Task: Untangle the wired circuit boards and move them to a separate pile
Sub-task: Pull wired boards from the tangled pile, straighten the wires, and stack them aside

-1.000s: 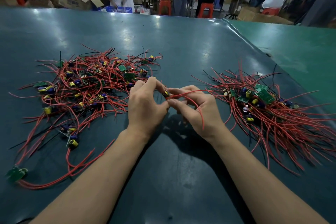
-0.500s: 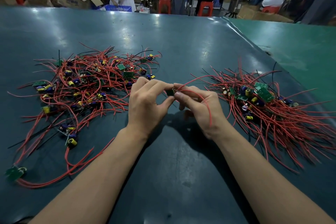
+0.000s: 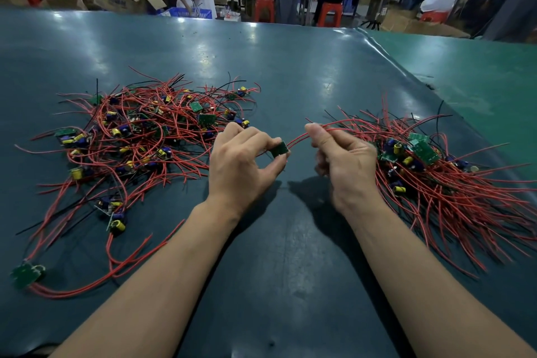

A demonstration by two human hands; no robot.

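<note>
Here, the dark teal table (image 3: 261, 67) spreads wide beneath both forearms. To the left of the left fingers lies the tangled pile (image 3: 139, 136) of red wires, small green boards and yellow capacitors, loose and sprawling, with one stray board (image 3: 26, 275) at the near left edge on long red leads. To the right of the right fingers sits the separate pile (image 3: 436, 171), its wires fanned outward and touching the back of that hand.

The left hand (image 3: 241, 163) pinches a small green circuit board (image 3: 280, 150) between thumb and fingertips, held above the table between the two hands. The right hand (image 3: 343, 160) is clenched round the board's red wires (image 3: 296, 139), thumb pressed on top. The wires run in a short arc from the board to those curled fingers and carry on past them toward the right pile.
</note>
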